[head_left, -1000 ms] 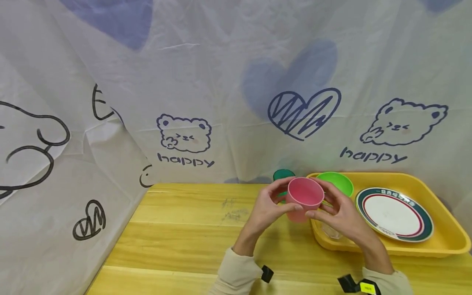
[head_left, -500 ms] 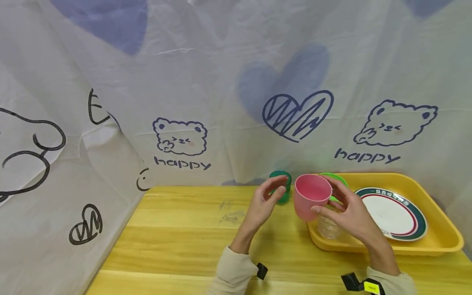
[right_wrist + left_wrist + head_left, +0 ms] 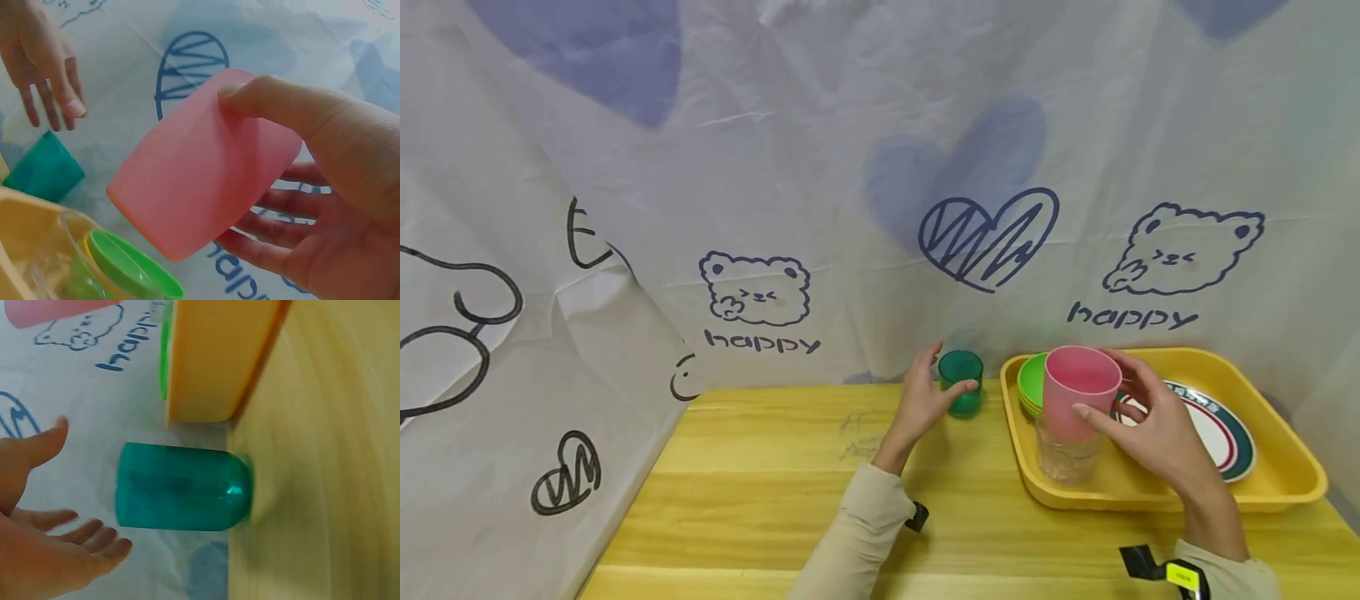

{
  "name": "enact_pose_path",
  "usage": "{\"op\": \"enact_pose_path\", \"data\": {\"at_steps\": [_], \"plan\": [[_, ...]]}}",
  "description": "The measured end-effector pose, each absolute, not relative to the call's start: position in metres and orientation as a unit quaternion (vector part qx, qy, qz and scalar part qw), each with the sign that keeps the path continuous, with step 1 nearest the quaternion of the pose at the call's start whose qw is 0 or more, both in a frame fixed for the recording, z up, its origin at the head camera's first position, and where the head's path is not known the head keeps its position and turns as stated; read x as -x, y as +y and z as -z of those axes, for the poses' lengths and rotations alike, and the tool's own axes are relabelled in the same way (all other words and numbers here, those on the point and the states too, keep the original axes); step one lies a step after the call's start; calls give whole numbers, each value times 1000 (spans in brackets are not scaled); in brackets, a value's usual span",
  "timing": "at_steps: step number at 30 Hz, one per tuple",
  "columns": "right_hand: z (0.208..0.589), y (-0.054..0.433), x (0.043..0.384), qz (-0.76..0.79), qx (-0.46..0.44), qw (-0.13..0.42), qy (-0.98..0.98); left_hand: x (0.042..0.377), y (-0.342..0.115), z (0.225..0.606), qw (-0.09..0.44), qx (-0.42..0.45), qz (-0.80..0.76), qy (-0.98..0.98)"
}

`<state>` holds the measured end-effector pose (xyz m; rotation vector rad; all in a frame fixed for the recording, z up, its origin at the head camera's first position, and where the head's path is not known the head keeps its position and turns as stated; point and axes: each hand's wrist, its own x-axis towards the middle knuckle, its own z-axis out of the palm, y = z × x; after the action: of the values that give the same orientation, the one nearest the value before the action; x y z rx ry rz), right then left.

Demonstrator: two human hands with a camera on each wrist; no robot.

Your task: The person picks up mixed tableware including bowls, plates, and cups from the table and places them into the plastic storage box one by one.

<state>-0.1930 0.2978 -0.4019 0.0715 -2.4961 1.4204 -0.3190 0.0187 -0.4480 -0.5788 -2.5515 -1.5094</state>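
My right hand [image 3: 1157, 425] grips a pink cup [image 3: 1078, 392] between thumb and fingers, upright in the head view. It hangs over the clear cup [image 3: 1067, 458] in the yellow tray [image 3: 1150, 498]; I cannot tell whether the two touch in the head view, while the right wrist view shows the pink cup [image 3: 200, 169] apart above it. A teal cup [image 3: 962, 392] stands upright on the wooden table, left of the tray. Around it, thumb and fingers spread, is my left hand [image 3: 921, 400]; in the left wrist view a gap separates the fingers from the teal cup [image 3: 181, 487].
Green bowls [image 3: 1032, 383] are stacked at the tray's back left, with a yellow one under. A white plate with a dark green rim [image 3: 1236, 433] lies in the tray's right part. A printed cloth [image 3: 850, 208] hangs behind the wooden table [image 3: 760, 483].
My left hand has let go of the pink cup and moved to the teal cup. With the pink cup, my right hand has moved right, over the tray.
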Motion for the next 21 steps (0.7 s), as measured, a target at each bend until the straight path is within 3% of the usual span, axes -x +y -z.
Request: {"op": "enact_pose_path", "data": {"at_steps": [8, 21], "plan": [[414, 308, 197, -458, -2, 146, -877, 329, 31, 468, 5, 139, 495, -858], [422, 307, 203, -438, -17, 77, -895, 344, 36, 483, 10, 118, 519, -847]]}}
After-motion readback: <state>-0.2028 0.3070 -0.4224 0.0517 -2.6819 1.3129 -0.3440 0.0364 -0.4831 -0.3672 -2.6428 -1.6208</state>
